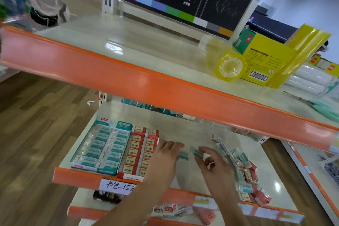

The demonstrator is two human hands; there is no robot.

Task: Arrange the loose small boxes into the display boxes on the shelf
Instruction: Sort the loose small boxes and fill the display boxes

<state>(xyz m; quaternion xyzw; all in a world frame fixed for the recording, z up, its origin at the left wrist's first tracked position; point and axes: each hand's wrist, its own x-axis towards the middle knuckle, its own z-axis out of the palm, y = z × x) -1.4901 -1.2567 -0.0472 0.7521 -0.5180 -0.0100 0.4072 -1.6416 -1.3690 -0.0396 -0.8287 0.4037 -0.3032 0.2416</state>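
On the shelf (192, 134), right hand (211, 161) fingers pinch a small box (197, 152); left hand (165, 154) fingers lie straight.

two display boxes (117, 150), two hands (166, 154), one pile of loose small boxes (244, 172), one tape roll (230, 66)

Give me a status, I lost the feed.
Left hand open beside red display box. Right hand pinching teal small box. Loose pile at right. Nothing blocking.
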